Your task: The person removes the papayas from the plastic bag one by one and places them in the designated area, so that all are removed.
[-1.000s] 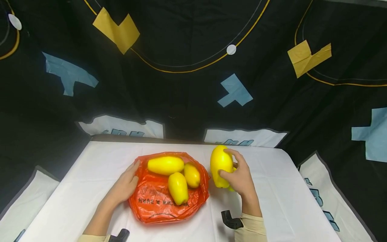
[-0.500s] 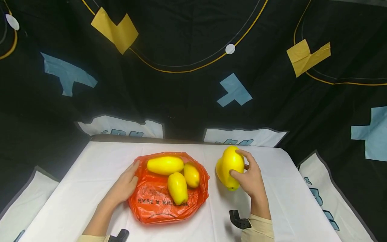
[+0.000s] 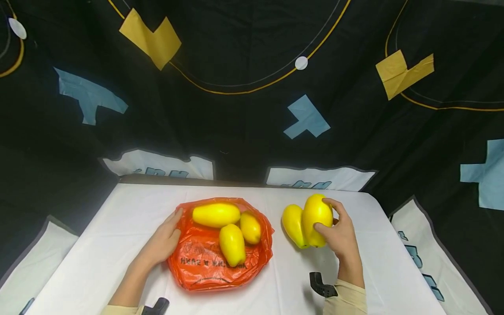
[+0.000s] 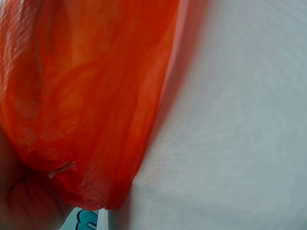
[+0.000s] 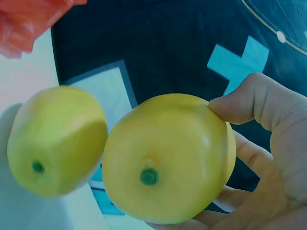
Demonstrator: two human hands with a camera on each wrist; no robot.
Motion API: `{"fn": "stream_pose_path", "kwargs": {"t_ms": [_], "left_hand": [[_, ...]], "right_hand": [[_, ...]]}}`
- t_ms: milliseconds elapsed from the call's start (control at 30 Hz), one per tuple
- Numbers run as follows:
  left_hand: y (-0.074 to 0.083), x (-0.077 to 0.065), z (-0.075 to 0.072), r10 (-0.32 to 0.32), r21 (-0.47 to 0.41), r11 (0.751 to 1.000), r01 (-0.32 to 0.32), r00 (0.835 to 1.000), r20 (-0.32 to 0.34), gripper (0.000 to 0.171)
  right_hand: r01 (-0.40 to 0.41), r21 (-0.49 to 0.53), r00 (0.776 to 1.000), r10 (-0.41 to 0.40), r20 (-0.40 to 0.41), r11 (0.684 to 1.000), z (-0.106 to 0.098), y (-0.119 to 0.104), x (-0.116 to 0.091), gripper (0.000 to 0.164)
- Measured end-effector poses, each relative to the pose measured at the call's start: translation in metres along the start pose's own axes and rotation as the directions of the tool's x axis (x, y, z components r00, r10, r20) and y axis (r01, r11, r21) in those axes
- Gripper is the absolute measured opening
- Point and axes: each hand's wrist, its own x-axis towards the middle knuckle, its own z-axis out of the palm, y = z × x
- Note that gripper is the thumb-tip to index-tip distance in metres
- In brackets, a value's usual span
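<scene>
My right hand (image 3: 343,234) grips a large yellow mango (image 3: 316,216) between thumb and fingers, on the right of the table. In the right wrist view its rounded end with a green stem dot faces the camera. A second yellow mango (image 3: 292,224) lies close against its left side. My left hand (image 3: 162,238) holds the left edge of a red plastic bag (image 3: 193,273), its thumb over the rim. Three more mangoes (image 3: 231,245) rest in the bag's open mouth. In the left wrist view, the crumpled bag side (image 4: 96,105) hides most of that hand.
A white cloth covers the table (image 3: 378,262). Behind it hangs a black backdrop (image 3: 236,131) with yellow and blue tape pieces. Black wrist mounts (image 3: 323,286) stick out near both sleeves.
My right hand has shifted right with its mango, passing over to the right side of the second mango, which now shows plainly. The left hand and the bag have stayed put.
</scene>
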Motion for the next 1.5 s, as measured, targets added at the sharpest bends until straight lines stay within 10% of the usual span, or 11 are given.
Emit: {"fn": "stream_pose_path", "kwargs": {"t_ms": [1500], "left_hand": [[0.002, -0.001, 0.002, -0.024, -0.007, 1.0, 0.024, 1.0, 0.0, 0.059]], "right_hand": [[-0.241, -0.042, 0.969, 0.243, 0.05, 0.97, -0.018, 0.07, 0.019, 0.077]]}}
